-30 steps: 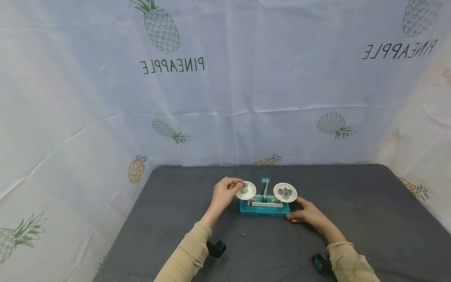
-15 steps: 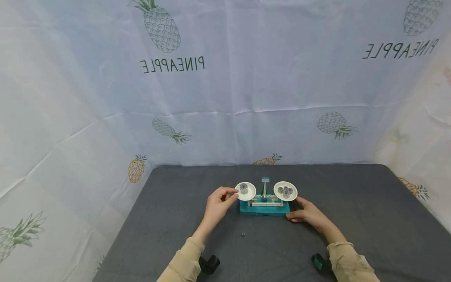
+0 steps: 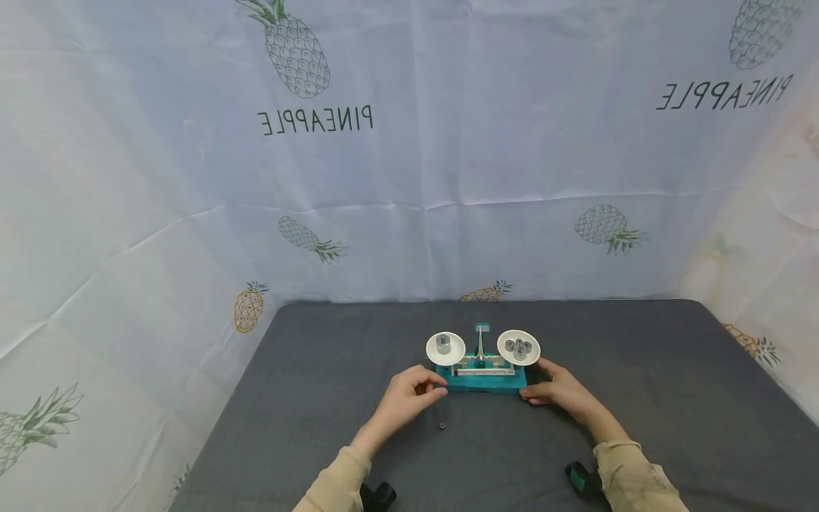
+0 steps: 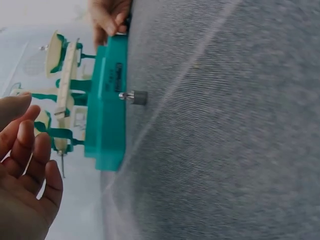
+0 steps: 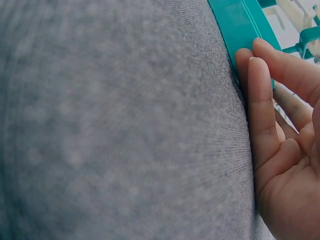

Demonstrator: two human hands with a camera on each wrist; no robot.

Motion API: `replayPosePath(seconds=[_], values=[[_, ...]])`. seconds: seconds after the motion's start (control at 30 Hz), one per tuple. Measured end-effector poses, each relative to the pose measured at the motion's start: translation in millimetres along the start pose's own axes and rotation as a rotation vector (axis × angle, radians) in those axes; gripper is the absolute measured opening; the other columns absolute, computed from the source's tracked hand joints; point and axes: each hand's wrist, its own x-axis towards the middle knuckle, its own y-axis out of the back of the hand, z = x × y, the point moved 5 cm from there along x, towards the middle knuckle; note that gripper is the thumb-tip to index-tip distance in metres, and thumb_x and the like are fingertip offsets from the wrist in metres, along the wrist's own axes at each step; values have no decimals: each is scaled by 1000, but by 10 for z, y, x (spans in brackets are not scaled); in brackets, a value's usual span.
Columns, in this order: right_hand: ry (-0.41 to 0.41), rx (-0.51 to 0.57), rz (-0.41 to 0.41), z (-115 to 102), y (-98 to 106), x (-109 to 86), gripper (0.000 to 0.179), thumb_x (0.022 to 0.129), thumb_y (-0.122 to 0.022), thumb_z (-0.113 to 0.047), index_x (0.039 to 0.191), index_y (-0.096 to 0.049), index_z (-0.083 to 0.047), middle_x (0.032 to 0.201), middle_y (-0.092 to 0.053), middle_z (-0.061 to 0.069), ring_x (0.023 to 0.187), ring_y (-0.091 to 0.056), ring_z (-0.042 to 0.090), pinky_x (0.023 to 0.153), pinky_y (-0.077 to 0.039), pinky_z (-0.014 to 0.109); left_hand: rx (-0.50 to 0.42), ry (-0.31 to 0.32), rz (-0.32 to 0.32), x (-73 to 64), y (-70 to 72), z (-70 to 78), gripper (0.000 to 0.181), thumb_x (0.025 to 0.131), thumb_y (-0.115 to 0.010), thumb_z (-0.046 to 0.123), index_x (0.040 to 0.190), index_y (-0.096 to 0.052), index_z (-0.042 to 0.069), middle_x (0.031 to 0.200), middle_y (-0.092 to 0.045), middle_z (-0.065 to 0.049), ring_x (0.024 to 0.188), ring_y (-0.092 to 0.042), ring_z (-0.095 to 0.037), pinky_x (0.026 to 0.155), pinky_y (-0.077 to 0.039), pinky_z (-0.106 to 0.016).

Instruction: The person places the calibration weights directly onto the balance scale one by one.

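A teal balance scale (image 3: pixel 481 382) with two white pans stands on the dark cloth. One larger metal weight (image 3: pixel 443 345) sits in its left pan (image 3: pixel 456 353); several smaller metal weights (image 3: pixel 519 348) are grouped in the right pan (image 3: pixel 533 344). My left hand (image 3: pixel 403 398) hovers by the base's front left corner, fingers loosely bent, holding nothing in the left wrist view. My right hand (image 3: pixel 563 392) grips the right end of the base, its fingertips on the teal edge in the right wrist view. A small knobbed weight (image 4: pixel 134 97) lies on the cloth before the scale.
The grey-clothed table (image 3: pixel 333 370) reaches back to a hanging pineapple-print curtain (image 3: pixel 409 163). Dark wrist-camera mounts (image 3: pixel 584 480) sit under both sleeves, close above the cloth.
My left hand has let go of the larger weight in the left pan and come down and toward me, to the base's front left corner. The right hand stays put.
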Motion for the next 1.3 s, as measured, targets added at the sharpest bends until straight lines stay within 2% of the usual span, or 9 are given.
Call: replayPosePath(seconds=[0.17,0.3,0.73,1.3], values=[[2,-2,1,7,0,0,101,77,-74,-13,146,-3,8,146,-6,40,75,-66,10,71,-55,27,3,46,-76,-37,-70,-73,17,85,-67,22,94,-72,8,73,-55,2,60,-42,3,55,-38,-15],[7,-2,-2,4,-2,-5,100,78,-73,-12,146,-3,8,146,-6,40,76,-66,10,71,-55,26,-1,66,-110,-72,-119,-111,14,84,-68,19,92,-72,8,74,-56,2,60,-43,4,55,-39,-15],[5,-13,8,4,3,-3,100,77,-74,-13,147,-5,7,147,-7,40,75,-66,11,71,-55,27,51,61,-193,-151,-238,-234,10,81,-71,18,88,-72,10,73,-56,3,61,-43,6,56,-39,-13],[3,-15,9,9,4,2,100,78,-73,-13,147,-4,7,147,-7,39,77,-66,11,71,-55,27,109,65,-221,-171,-245,-223,7,77,-73,11,83,-71,9,72,-57,4,63,-44,7,58,-40,-12]])
